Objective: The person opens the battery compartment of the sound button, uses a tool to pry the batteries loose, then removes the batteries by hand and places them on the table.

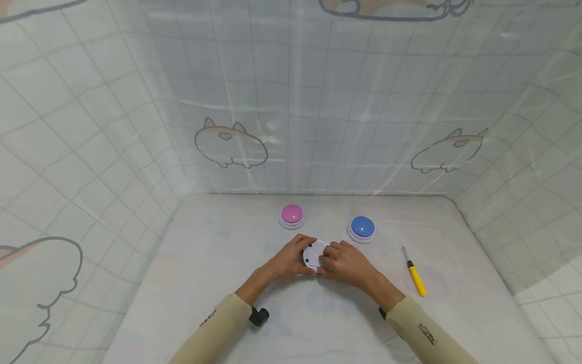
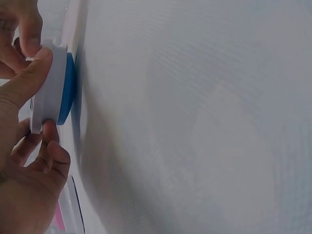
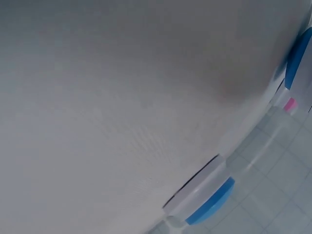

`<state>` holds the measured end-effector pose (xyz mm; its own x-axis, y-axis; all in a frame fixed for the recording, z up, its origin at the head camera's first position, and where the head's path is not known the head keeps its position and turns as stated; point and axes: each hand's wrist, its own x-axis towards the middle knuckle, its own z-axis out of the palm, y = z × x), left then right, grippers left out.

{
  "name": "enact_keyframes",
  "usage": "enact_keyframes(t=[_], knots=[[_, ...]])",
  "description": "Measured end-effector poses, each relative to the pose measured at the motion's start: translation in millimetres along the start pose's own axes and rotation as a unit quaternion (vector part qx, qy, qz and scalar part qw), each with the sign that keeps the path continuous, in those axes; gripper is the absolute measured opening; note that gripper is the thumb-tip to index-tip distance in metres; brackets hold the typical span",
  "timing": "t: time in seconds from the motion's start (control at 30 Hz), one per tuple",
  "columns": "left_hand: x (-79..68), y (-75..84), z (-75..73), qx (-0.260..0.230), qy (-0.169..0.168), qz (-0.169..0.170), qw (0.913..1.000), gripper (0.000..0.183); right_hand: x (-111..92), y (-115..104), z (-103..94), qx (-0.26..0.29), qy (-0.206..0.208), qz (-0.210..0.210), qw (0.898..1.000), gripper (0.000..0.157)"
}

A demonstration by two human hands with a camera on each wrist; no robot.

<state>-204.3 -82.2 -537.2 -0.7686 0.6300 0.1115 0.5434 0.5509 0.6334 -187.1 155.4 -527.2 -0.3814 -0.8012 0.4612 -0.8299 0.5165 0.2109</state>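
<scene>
An upside-down push button (image 1: 313, 251) shows its white underside, with speaker holes and dark round feet, in the head view. Around its left side, the left hand (image 1: 288, 258) grips the rim between thumb and fingers. The right hand (image 1: 345, 262) has curled fingers at the right part of the underside, by a small rectangular cover; those fingers hide part of it. Below the white body, the blue dome (image 2: 68, 90) faces the tabletop in the left wrist view. The right wrist view catches the same blue dome (image 3: 298, 58) at its edge, without the right hand.
A pink push button (image 1: 292, 214) and a blue push button (image 1: 362, 227) stand dome-up farther back on the table (image 1: 218, 283). To the right lies a screwdriver (image 1: 415, 275) with a yellow handle. Tiled-pattern sheeting (image 1: 309, 101) rises behind and at both sides.
</scene>
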Motion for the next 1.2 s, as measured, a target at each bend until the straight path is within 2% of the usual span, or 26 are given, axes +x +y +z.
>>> enact_keyframes(t=[0.33,0.5,0.6,0.7,0.8,0.9,1.2], knots=[[1.4,-0.8,2.0,0.004,-0.002,-0.006,1.0000,0.091,-7.0,-0.6,4.4,0.009,0.013,0.031,0.999,0.022],[0.8,-0.9,2.7,-0.002,-0.006,-0.016,0.9999,0.091,-8.5,-3.1,2.8,0.031,0.011,0.045,0.998,0.021],[0.9,-2.0,3.3,-0.004,-0.006,-0.024,0.9997,0.092,-9.5,-5.1,1.1,0.055,0.006,0.068,0.996,0.021],[1.2,-2.8,3.5,-0.004,-0.005,-0.028,0.9996,0.092,-10.2,-7.0,-2.0,0.093,-0.017,0.114,0.989,0.024],[1.6,-3.3,3.3,-0.003,-0.005,-0.028,0.9996,0.092,-10.2,-8.5,-4.8,0.131,-0.052,0.172,0.975,0.028],[1.8,-4.0,3.1,0.001,-0.005,-0.026,0.9996,0.092,-10.1,-9.0,-5.1,0.153,-0.077,0.212,0.962,0.032],[1.3,-3.5,2.3,-0.008,-0.007,-0.021,0.9997,0.092,-10.7,-8.8,-5.5,0.190,-0.088,0.250,0.945,0.029]])
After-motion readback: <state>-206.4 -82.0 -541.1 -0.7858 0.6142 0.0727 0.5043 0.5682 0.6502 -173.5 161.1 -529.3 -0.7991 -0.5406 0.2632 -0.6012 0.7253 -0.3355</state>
